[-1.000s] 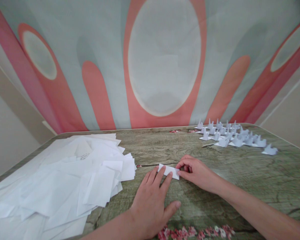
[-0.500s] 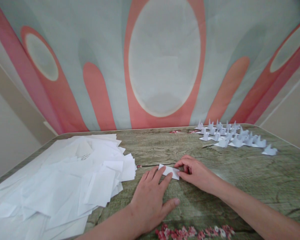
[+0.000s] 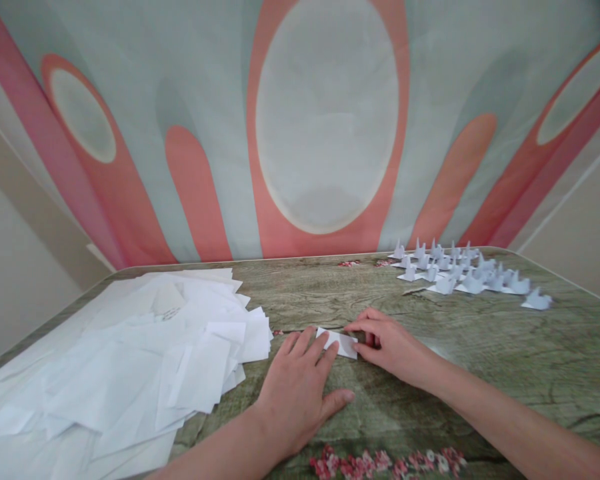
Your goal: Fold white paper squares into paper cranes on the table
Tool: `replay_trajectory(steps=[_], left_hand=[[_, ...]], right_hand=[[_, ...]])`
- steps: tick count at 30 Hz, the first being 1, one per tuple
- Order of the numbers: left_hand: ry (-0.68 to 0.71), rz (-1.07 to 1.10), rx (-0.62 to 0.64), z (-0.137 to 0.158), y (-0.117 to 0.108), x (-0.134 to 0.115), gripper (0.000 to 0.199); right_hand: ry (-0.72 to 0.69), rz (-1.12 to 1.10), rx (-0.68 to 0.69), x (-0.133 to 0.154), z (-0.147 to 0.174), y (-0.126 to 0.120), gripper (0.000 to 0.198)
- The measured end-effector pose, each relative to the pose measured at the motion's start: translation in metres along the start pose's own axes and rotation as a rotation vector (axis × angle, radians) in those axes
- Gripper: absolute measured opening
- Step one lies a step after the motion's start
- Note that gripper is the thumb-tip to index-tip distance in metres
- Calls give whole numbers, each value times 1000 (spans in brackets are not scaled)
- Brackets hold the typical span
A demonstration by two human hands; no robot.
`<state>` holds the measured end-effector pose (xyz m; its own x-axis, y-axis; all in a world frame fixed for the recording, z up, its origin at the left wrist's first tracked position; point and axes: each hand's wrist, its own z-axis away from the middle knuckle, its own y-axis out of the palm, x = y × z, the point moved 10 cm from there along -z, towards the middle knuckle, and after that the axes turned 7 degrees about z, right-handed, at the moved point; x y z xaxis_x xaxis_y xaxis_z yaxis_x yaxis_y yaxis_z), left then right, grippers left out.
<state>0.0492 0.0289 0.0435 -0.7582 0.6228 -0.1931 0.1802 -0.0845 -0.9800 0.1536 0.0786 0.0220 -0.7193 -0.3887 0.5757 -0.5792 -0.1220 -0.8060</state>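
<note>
Folded paper strip [image 3: 348,346] flat on wood-grain table [image 3: 500,373], taken as clock centre. My left hand [image 3: 300,387] at 7 to 8 o'clock: palm down, fingers spread, two fingertips on strip, nothing gripped. My right hand [image 3: 387,340] at 3: thumb and forefinger narrow at strip's near end; cannot tell if paper pinched. Loose white paper pile [image 3: 130,363] at 9. Small folded paper figures [image 3: 474,283] grouped at 2, well apart.
</note>
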Motion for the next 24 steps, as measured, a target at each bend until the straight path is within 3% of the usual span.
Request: replay_trajectory(steps=[18,24], left_hand=[[-38,-200,-47,1,-6,9,53],[-12,-170,-53,0,-9,6,52]], right_hand=[[-11,46,-5,0,0,0,25],[-187,271,-77,32,7,-8,34]])
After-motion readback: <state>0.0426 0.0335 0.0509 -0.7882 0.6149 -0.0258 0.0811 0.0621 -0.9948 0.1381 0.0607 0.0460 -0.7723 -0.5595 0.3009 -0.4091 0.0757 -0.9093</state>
